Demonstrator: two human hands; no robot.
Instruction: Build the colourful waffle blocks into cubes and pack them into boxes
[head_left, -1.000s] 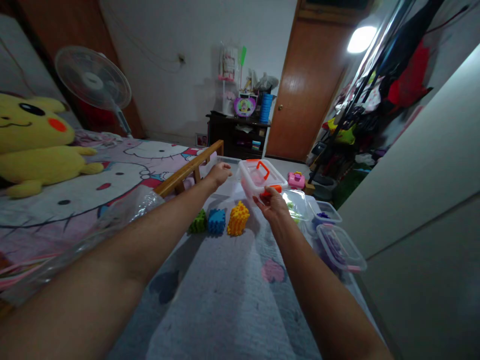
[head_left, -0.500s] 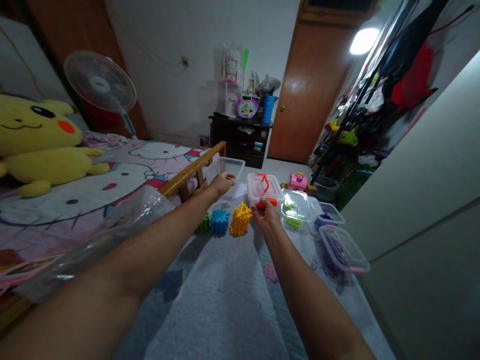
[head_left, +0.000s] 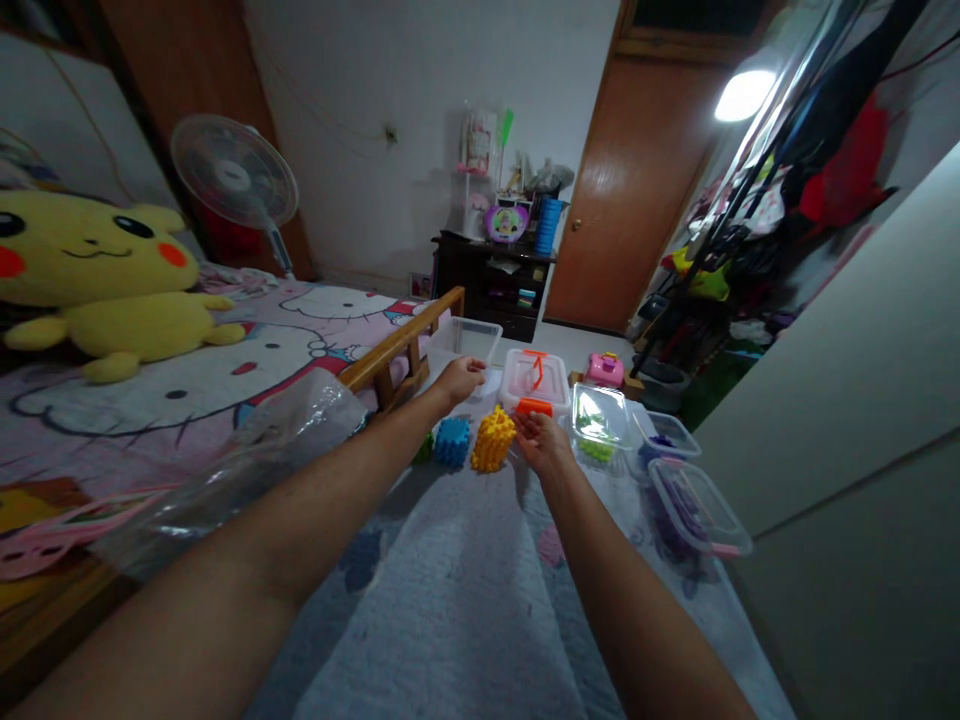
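My right hand [head_left: 545, 442] is held palm up, fingers loosely spread, just below the orange latch of a clear lidded box [head_left: 535, 380] with an orange handle. Nothing shows in it. To its left stands a yellow stack of notched toy pieces [head_left: 493, 440], close to the fingertips. My left hand [head_left: 460, 380] reaches in front of an open clear bin [head_left: 480, 338]; its fingers point right towards the lidded box and look empty. Below that hand sits a blue stack of notched pieces [head_left: 452, 441]. A green stack [head_left: 424, 449] is partly hidden behind my left forearm.
On the right stand a clear box with green pieces [head_left: 598, 420] and clear boxes with purple pieces [head_left: 679, 510]. A pink case [head_left: 605, 370] is farther back. A wooden rail [head_left: 405, 345], crumpled clear plastic [head_left: 300, 430] and a yellow plush toy [head_left: 112, 290] lie left.
My right hand has come slightly down off the orange latch, its fingers opening. My left hand stays near the bin. The view has swung a little left.
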